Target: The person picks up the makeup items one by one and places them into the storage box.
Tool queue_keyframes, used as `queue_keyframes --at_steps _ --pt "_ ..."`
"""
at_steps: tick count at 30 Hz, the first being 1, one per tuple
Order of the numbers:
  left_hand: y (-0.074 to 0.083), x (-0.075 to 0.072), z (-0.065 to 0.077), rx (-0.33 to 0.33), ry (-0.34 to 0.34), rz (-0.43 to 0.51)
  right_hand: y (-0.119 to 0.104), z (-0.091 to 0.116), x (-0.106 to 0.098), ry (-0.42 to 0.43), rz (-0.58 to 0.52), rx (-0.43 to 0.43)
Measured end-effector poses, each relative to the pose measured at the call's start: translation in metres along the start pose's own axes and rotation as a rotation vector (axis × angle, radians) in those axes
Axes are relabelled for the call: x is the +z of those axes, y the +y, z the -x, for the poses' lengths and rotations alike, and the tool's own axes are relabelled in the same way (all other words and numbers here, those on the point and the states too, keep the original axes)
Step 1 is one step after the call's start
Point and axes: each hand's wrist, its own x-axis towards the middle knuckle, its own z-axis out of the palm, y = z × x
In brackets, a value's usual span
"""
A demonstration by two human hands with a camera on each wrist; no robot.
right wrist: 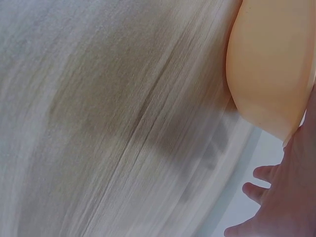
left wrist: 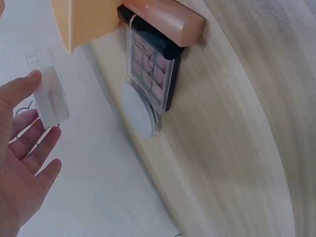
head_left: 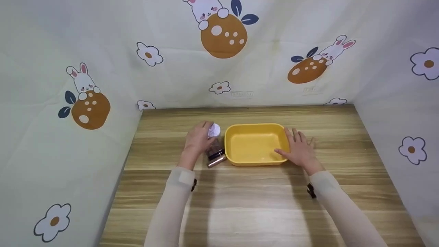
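Observation:
My left hand (head_left: 197,139) pinches a small round white cosmetic case (left wrist: 53,97) between thumb and fingers, raised off the table in the left wrist view. Below it lie a round white compact (left wrist: 137,109) and a clear-lidded eyeshadow palette (left wrist: 149,69); a dark slim tube (left wrist: 153,35) overlaps the palette's end. A rose-gold cylinder (head_left: 216,161) lies beside the tube. At the yellow basin (head_left: 255,147), my right hand (head_left: 301,149) rests on the right rim, thumb over the inside and fingers spread outward.
The basin stands on a wood-grain table (head_left: 253,206), just right of the cosmetics. Pale cloth walls (head_left: 178,82) printed with rabbits and flowers enclose the table at the back and both sides.

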Motion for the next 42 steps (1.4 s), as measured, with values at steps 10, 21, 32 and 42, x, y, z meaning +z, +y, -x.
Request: queue_keyframes --at_steps 10,21,32,42 --pt "0.019 0.0 -0.01 0.028 -0.013 0.004 0.001 -0.001 0.002 -0.003 0.009 0.003" --pt "0.034 -0.001 -0.017 0.064 -0.036 -0.028 0.002 0.0 0.003 0.012 -0.009 -0.003" --pt "0.045 0.004 -0.023 0.123 -0.013 -0.027 0.002 -0.001 0.002 -0.004 -0.012 0.003" --pt "0.056 0.007 -0.027 0.138 -0.03 -0.041 0.001 0.0 0.002 -0.007 -0.005 0.011"
